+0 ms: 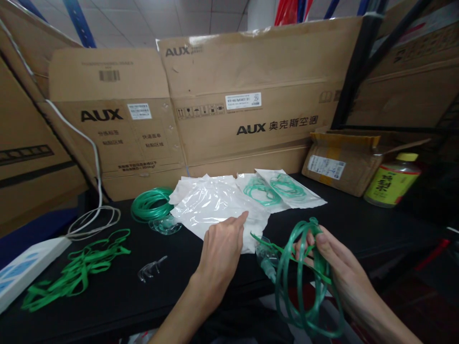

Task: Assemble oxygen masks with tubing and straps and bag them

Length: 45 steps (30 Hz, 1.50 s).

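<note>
My right hand [333,255] is closed around a loose coil of green tubing [292,286], held above the table's front edge. A clear oxygen mask [267,253] with a pale green connector hangs at the coil's left, and a green elastic strap [267,242] crosses it. My left hand [224,246] lies on a stack of white plastic bags [211,200], its index finger stretched out; its thumb is hidden. Just behind are two bags with coiled green tubing inside, the nearer a filled bag [260,191] and the other a right-hand filled bag [290,186].
Left of the bags lie a green tubing coil [150,203] and a clear mask [167,224]. Green straps [82,267], clear plastic pieces [150,270] and a white power strip [32,267] are farther left. A cardboard box [340,160] and a yellow-capped bottle [392,181] stand back right.
</note>
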Tool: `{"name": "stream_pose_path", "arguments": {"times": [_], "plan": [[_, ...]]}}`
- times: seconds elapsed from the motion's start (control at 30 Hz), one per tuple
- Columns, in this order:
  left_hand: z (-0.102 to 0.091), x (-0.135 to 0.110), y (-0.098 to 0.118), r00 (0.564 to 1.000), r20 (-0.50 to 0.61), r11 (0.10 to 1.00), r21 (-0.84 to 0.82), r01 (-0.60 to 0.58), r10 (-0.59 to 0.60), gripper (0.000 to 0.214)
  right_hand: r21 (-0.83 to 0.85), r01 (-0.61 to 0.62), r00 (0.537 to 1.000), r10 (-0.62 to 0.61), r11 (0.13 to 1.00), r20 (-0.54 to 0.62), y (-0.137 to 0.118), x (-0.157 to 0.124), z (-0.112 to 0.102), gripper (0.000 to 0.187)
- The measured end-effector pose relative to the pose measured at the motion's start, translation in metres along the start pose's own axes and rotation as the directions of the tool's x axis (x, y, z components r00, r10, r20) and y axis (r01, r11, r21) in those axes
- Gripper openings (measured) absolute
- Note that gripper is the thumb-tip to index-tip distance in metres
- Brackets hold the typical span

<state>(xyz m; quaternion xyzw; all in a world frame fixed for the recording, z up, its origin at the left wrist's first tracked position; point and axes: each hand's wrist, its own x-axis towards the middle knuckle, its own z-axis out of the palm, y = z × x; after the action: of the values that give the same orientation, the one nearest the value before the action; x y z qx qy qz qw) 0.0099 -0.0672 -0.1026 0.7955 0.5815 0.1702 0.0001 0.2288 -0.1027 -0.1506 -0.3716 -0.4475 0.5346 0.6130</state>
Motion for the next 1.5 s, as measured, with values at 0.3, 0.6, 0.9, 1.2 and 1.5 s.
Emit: {"name": "stream_pose_path", "arguments": {"times": [0.3, 0.6, 0.9, 1.2, 1.5], "plan": [[0.005, -0.001, 0.000, 0.999, -0.037, 0.997, -0.072, -0.034, 0.032, 0.041, -0.027, 0.015, 0.999, -0.016, 1.000, -0.028, -0.006, 0.001, -0.003, 0.033], [0.006, -0.007, 0.004, 0.987, -0.141, 0.983, -0.150, -0.103, 0.082, 0.028, 0.045, 0.075, 0.996, -0.078, 0.996, 0.052, 0.003, 0.019, 0.016, 0.031], [0.002, -0.015, 0.008, 0.975, -0.217, 0.940, -0.319, -0.117, 0.048, 0.029, 0.032, 0.107, 0.983, -0.100, 0.994, -0.156, 0.029, 0.019, 0.030, 0.035], [0.017, -0.010, 0.004, 0.965, -0.247, 0.905, -0.424, -0.024, -0.090, 0.027, -0.185, -0.015, 0.987, -0.015, 0.983, -0.159, 0.028, 0.029, 0.017, 0.046], [0.025, -0.007, 0.002, 0.937, -0.318, 0.903, -0.430, -0.007, -0.144, 0.020, -0.583, 0.042, 0.985, -0.133, 0.812, -0.114, 0.016, 0.034, 0.000, 0.040]]}}
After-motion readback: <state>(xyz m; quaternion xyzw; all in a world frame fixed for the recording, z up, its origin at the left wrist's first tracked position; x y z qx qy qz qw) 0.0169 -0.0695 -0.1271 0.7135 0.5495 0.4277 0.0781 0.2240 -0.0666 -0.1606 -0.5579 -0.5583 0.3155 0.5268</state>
